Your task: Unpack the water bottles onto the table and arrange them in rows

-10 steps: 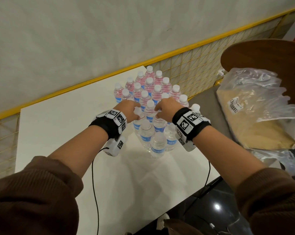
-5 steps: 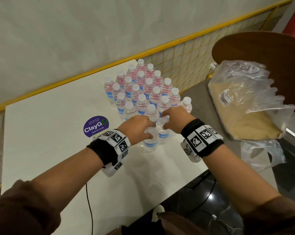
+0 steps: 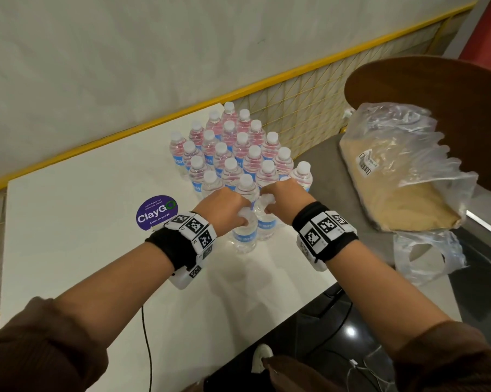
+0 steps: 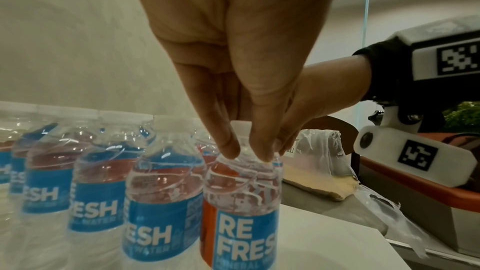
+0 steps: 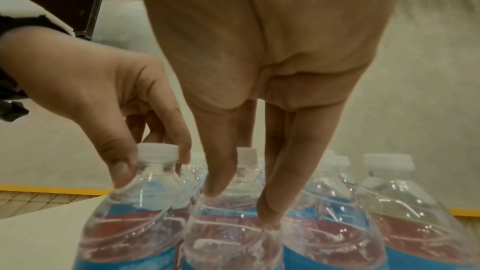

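Observation:
Several clear water bottles [image 3: 240,149] with blue labels and white caps stand in tight rows at the far right of the white table [image 3: 69,250]. Two more stand at the near end of the group. My left hand [image 3: 227,210] pinches the neck of the left bottle [image 3: 244,237], fingers curled under its cap; the left wrist view shows this hand [image 4: 246,151] on that bottle [image 4: 241,202]. My right hand [image 3: 281,200] grips the neck of the right bottle [image 3: 266,226]. The right wrist view shows its fingers [image 5: 221,171] round that bottle [image 5: 233,229], touching its neighbours.
A purple round sticker [image 3: 156,212] lies left of my hands. The table's right edge runs close to the bottles. Beyond it, a torn plastic wrap with a tan tray [image 3: 402,176] sits on a grey seat, under a brown round chair back [image 3: 436,89]. A yellow mesh fence [image 3: 309,108] lines the back.
Both hands have drawn back from the middle of the cluster to its two nearest bottles. Over the last half second they have stayed on those necks almost without moving.

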Demonstrator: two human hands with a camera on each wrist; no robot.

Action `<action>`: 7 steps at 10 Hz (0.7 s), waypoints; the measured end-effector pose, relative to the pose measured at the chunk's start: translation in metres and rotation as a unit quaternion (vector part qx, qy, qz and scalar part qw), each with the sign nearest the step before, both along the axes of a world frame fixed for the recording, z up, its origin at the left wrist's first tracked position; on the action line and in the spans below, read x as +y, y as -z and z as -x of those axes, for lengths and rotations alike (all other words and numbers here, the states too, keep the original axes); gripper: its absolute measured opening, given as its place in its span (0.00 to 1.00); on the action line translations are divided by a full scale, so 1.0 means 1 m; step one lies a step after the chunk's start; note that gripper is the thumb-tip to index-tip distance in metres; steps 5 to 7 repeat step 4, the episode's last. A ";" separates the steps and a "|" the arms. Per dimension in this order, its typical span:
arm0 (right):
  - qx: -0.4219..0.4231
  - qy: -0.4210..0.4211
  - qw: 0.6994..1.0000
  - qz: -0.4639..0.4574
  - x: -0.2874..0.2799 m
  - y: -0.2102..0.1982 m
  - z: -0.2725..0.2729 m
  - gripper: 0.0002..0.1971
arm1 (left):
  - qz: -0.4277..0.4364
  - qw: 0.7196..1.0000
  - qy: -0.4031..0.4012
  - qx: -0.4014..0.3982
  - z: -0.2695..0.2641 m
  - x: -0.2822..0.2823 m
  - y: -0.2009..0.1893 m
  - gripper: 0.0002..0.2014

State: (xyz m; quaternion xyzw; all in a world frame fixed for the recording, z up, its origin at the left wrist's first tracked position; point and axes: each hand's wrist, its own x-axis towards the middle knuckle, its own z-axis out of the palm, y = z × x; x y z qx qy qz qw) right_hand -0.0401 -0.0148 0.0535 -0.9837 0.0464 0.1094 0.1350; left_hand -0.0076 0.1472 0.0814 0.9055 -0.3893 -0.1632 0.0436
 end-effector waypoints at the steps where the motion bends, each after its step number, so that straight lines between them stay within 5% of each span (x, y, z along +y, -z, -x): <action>1: -0.006 0.005 1.000 -0.011 0.000 0.000 0.002 0.12 | 0.001 1.000 -0.005 -0.008 0.002 0.000 -0.001 0.08; 2: 0.004 0.020 0.999 -0.031 0.000 -0.003 0.005 0.15 | 0.001 1.000 -0.011 -0.001 0.004 0.001 0.001 0.11; 3: -0.017 0.034 0.999 -0.037 -0.001 -0.013 0.015 0.24 | 0.023 0.999 -0.032 -0.016 0.008 0.008 0.000 0.26; 4: -0.032 0.035 0.998 -0.036 0.000 -0.028 0.040 0.25 | 0.094 0.993 -0.072 -0.026 0.020 0.026 -0.001 0.24; 7: -0.032 0.035 0.998 -0.036 0.000 -0.028 0.040 0.25 | 0.094 0.993 -0.072 -0.026 0.020 0.026 -0.001 0.24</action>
